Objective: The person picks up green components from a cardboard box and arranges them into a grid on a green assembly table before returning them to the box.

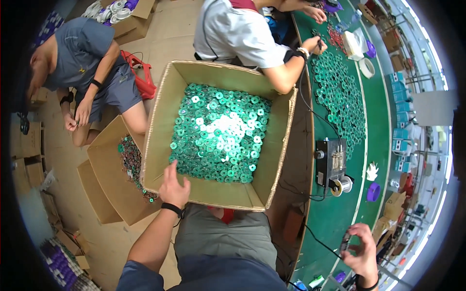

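Left grip (174, 189) loosely spread over carton (223, 194) rim, green discs (218, 167) just beyond — right grip (364, 253) pinching dark piece (345, 241)

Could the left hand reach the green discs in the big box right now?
Probably yes: the left hand is at a corner of the open box, and nothing covers the green discs.

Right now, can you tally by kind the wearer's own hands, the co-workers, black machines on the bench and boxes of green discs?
Wearer's hands: 2 (left hand, right hand)
Co-workers: 2 (dark-shirted person, pale-shirted person)
Black machine on the bench: 1
Cardboard box of green discs: 1
Total: 6
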The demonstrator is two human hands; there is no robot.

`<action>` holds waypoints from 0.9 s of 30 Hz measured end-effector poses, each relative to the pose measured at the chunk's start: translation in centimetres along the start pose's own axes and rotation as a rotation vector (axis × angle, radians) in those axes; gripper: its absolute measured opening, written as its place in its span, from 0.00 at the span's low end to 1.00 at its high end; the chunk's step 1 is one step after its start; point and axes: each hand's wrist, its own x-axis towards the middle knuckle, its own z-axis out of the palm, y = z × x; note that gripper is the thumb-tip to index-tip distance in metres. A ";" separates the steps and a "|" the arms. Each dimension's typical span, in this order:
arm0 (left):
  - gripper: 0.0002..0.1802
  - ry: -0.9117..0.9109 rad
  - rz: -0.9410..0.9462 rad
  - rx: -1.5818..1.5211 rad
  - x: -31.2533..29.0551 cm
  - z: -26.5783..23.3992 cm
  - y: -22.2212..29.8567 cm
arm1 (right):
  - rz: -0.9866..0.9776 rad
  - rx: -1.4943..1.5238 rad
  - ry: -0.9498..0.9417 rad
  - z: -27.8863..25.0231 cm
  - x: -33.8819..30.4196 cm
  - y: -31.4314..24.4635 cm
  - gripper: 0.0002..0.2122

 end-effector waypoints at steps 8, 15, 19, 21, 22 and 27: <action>0.39 -0.037 0.067 -0.035 -0.1 -0.3 -1.0 | -0.639 -0.271 -0.351 14.0 10.8 -17.1 0.27; 0.33 0.017 0.135 -0.077 0.5 0.3 -0.9 | -0.904 -0.419 -0.339 29.9 24.8 -22.0 0.25; 0.21 0.128 0.253 -0.113 -0.1 0.8 -1.8 | -0.998 -0.623 -0.365 40.2 30.4 -19.9 0.28; 0.15 0.209 0.315 -0.122 -0.1 0.8 -2.5 | -0.987 -0.723 -0.409 44.9 32.2 -18.6 0.28; 0.15 0.207 0.309 -0.126 0.0 0.7 -2.3 | -1.001 -0.758 -0.408 46.8 33.5 -17.5 0.27; 0.14 0.160 0.288 -0.113 0.6 0.5 -1.8 | -0.961 -0.903 -0.402 51.8 36.2 -17.0 0.22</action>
